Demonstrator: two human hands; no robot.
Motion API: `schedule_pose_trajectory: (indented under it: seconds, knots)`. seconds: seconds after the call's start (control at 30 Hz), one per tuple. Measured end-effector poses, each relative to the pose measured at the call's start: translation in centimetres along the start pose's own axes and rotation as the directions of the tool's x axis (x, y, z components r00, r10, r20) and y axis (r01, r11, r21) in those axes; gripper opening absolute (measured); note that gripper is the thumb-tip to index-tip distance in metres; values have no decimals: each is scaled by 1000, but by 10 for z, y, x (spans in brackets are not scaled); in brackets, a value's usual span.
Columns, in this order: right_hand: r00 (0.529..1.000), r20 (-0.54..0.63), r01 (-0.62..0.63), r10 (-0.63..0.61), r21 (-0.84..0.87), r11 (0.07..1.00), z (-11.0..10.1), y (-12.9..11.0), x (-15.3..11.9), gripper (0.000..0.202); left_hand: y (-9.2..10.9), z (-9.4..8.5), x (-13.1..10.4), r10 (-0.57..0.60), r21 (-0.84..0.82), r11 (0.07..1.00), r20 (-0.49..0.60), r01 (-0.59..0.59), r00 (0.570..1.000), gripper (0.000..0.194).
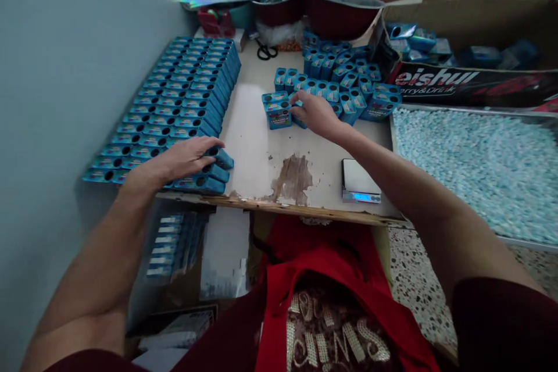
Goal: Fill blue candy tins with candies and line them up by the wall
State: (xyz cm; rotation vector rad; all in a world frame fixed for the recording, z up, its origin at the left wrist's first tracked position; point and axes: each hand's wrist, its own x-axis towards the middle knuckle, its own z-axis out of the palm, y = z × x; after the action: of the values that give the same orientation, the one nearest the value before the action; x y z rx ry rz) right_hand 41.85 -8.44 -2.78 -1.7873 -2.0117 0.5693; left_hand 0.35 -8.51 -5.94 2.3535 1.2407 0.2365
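My left hand (185, 158) rests at the near right corner of a block of small blue boxes (174, 100) standing in rows. Its thumb and forefinger close around one blue box (224, 158) at the end of a row. Farther right, my right hand (316, 113) reaches to a loose group of the same boxes. Its fingertips grip a blue box (299, 122), partly hidden by the hand, beside a printed blue box (278, 115). More blue boxes (320, 90) stand upright behind; dark round holes show on their tops.
A small digital scale (361, 180) lies near the front edge of the worn white table (248, 128). At right are a tray of pale blue pieces (475, 168) and a carton (471, 84) with more boxes. Black scissors (266, 51) and dark red bowls (342, 14) sit behind.
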Motion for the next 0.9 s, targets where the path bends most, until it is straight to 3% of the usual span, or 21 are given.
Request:
schedule_pose_trajectory:
  seconds: [0.07,0.13,0.27,0.4,0.5,0.67,0.77,0.9]
  knots:
    - [999,38,21,-12,-264,964,12,-11,20,43,9,9,-12,-17,152,988,43,10,999,55]
    - [997,76,17,15,-406,914,21,-17,31,47,19,22,-21,-28,262,965,28,20,999,60]
    - [994,108,32,28,-516,856,32,-23,35,49,31,49,-31,-33,318,946,-111,67,993,56]
    - [992,127,48,18,-503,863,18,-20,17,46,24,61,-33,-19,284,956,-186,72,982,53]
    - [992,102,-18,77,-489,872,-15,-3,-24,39,12,64,-31,36,309,950,-231,38,972,57]
    - [974,21,-189,226,-476,859,-72,53,-136,36,0,62,-29,133,273,960,-269,-57,954,73]
    - [950,12,-276,313,-442,853,-80,84,-192,36,11,52,-27,151,234,970,-347,-70,926,78]
    - [947,-17,-310,320,-300,902,-67,106,-223,31,50,40,-17,162,261,964,-429,-50,889,75]
